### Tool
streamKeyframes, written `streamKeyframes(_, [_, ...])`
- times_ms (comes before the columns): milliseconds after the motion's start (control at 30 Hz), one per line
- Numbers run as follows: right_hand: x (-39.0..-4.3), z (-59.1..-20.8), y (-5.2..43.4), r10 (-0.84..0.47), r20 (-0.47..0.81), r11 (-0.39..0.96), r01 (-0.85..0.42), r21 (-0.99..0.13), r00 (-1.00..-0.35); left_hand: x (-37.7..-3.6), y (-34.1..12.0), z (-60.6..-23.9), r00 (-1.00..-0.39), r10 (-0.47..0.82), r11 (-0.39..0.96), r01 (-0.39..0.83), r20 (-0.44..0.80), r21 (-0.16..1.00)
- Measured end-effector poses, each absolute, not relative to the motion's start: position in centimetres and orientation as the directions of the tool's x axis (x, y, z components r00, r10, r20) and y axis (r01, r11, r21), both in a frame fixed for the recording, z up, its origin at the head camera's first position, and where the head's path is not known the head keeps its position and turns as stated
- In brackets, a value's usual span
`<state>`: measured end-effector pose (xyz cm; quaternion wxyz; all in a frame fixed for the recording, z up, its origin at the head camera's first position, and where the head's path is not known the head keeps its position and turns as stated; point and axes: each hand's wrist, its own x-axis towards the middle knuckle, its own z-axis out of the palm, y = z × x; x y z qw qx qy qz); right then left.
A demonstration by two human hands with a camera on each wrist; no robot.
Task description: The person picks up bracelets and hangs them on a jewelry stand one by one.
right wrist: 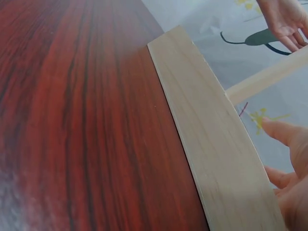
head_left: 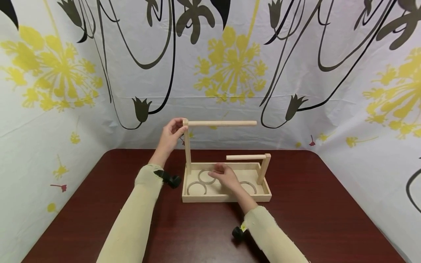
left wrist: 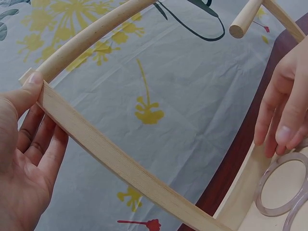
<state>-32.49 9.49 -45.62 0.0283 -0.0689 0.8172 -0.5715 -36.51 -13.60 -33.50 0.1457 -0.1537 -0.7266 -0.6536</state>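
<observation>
Pale wood tray (head_left: 210, 198) on the table (head_left: 197, 226), hands well apart.
Left hand (head_left: 171, 135) pinches the tall post (head_left: 188, 148) near its top, thumb on the near side, presumably to steady it. Right hand (head_left: 227, 178) hovers over the tray, thumb and fingers parted, by the back ring (left wrist: 275, 211); contact cannot be told. Three clear rings (head_left: 188, 189) lie inside, probably so they cannot slide off. Short post (head_left: 263, 170) at right end, untouched.

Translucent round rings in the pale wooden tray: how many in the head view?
3: a front-left ring, another ring behind it, and a third ring right of the right hand, partly covered. That hand may hide more.
</observation>
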Motion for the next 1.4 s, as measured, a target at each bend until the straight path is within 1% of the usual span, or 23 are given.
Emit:
streamKeyframes(167, [-32.5,-45.6,9.0,-0.134,0.045,0.447,-0.101,-0.889,-0.990,-36.4,-13.6,-33.3,-0.910,0.023,0.100,0.415,0.415,0.904])
streamKeyframes(333, [-32.6,-45.7,8.8,-0.110,0.079,0.527,-0.126,-0.841,-0.991,-36.5,-13.6,-33.4,-0.907,0.026,0.070,0.420,0.420,0.905])
streamKeyframes(433, [-32.5,-45.7,8.7,-0.137,0.085,0.566,-0.148,-0.811,-0.987,-36.6,-13.6,-33.5,-0.908,0.029,0.068,0.418,0.417,0.906])
streamKeyframes(600, [-32.4,-45.4,8.1,-0.219,0.087,0.635,-0.210,-0.743,-0.972,-36.6,-13.7,-33.3,-0.910,0.026,0.086,0.414,0.413,0.906])
streamKeyframes(800, [-32.7,-45.5,7.4,-0.244,0.133,0.727,-0.272,-0.631,-0.961,-36.6,-13.7,-33.3,-0.907,0.026,0.087,0.421,0.420,0.903])
streamKeyframes(1067, [-32.7,-45.5,6.9,-0.281,0.159,0.787,-0.322,-0.526,-0.946,-36.6,-13.7,-33.3,-0.902,0.021,0.080,0.432,0.432,0.898])
streamKeyframes(1400, [-32.5,-45.7,7.3,-0.241,0.105,0.789,-0.258,-0.558,-0.965,-36.4,-13.5,-33.5,-0.906,0.021,0.092,0.423,0.423,0.901])
